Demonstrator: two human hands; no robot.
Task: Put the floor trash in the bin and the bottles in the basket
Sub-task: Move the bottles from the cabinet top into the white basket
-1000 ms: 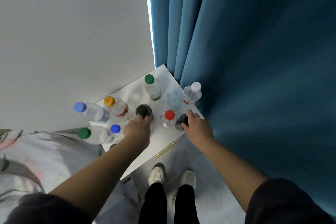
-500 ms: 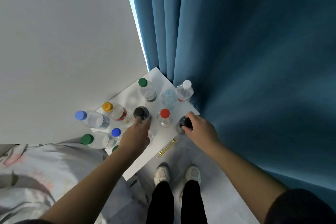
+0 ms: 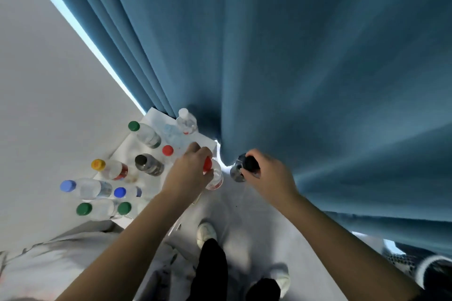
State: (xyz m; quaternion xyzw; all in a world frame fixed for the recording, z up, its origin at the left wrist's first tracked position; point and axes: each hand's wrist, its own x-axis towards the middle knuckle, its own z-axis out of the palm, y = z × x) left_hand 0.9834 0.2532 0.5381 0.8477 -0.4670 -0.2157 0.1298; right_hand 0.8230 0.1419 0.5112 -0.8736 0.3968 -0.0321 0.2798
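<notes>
Red-capped bottle (image 3: 215,177) tight inside the left grip (image 3: 189,173); dark-capped bottle (image 3: 236,173) tight inside the right grip (image 3: 269,173).

Curtain (image 3: 293,80) crowds right side, hangs against table (image 3: 123,150) far edge. Bottles (image 3: 149,165) packed close on top; wall (image 3: 49,105) left. Floor (image 3: 234,205) between is open.

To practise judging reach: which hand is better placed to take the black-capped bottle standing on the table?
Left hand, probably: it hangs nearest the black-capped bottle, though gripping a red-capped bottle; the right hand is beyond the table edge.
</notes>
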